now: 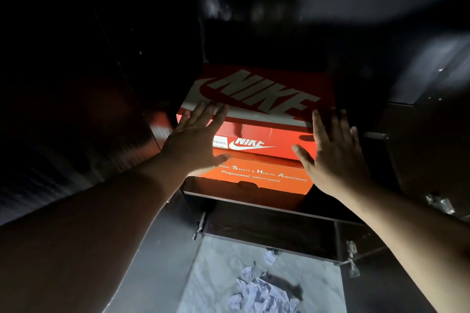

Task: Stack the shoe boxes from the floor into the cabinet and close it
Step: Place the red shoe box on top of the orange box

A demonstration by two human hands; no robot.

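Shoe boxes, two in view, stacked on a shelf [254, 202] inside the dark cabinet [267, 40]. Upper item: red Nike box [256, 99], white lettering on lid, resting directly on the lower item and slightly skewed to it, its front face showing a small white label. Lower item: orange safety-shoe box [264, 178], sitting on the shelf beneath the Nike box, its front end at the shelf edge. Left hand [195, 142]: flat against the left front corner of the Nike box, fingers straight and spread, tips touching the lid edge; pressing, not gripping. Right hand [335, 150]: at the right front corner of the Nike box, fingers straight and slightly spread; whether the palm touches the box cannot be told. Below the Nike box: a lower compartment, then pale floor with crumpled paper [262, 287]; no further boxes visible there, though much of the floor lies outside the view. Cabinet doors open to either side of the Nike box, hinges [352, 258] exposed. Status, as judged: stacking appears near complete, the top box probably being squared or pushed home; closing the cabinet remains.
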